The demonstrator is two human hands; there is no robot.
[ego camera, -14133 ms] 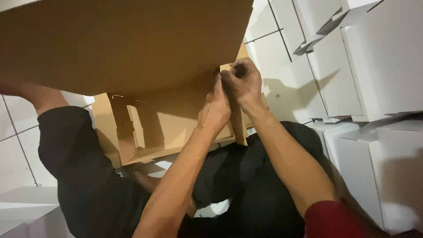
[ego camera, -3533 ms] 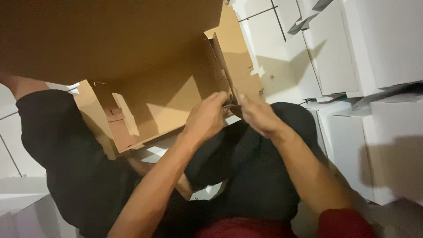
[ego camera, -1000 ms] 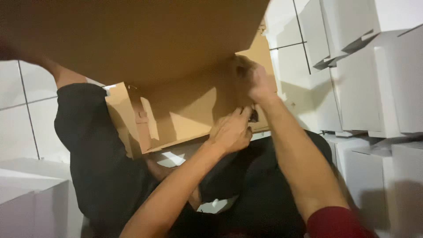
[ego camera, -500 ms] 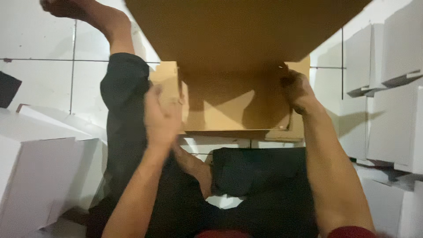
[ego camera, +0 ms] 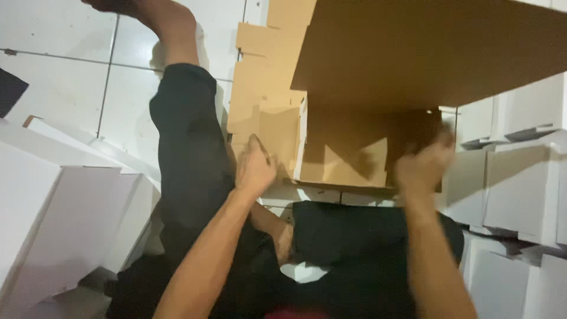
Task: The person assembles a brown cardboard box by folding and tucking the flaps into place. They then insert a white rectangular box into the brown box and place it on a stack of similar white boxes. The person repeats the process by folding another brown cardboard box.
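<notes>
A brown cardboard box (ego camera: 348,159) stands half folded over my lap, its big lid flap (ego camera: 431,47) raised toward the camera. My left hand (ego camera: 255,168) is at the box's left side flap (ego camera: 263,112), fingers curled against the cardboard. My right hand (ego camera: 422,168), blurred, is at the box's right inner wall, fingers bent on the edge. Whether either hand truly grips the cardboard is hard to tell.
I sit on a white tiled floor (ego camera: 65,77) with my left leg in black trousers (ego camera: 189,153) stretched out. Folded white boxes (ego camera: 59,207) lie at the left, and stacked white boxes (ego camera: 520,189) stand at the right.
The view has shifted so the box sits farther right. My left hand has moved from the open air onto the left flap. My right hand has dropped lower along the right wall.
</notes>
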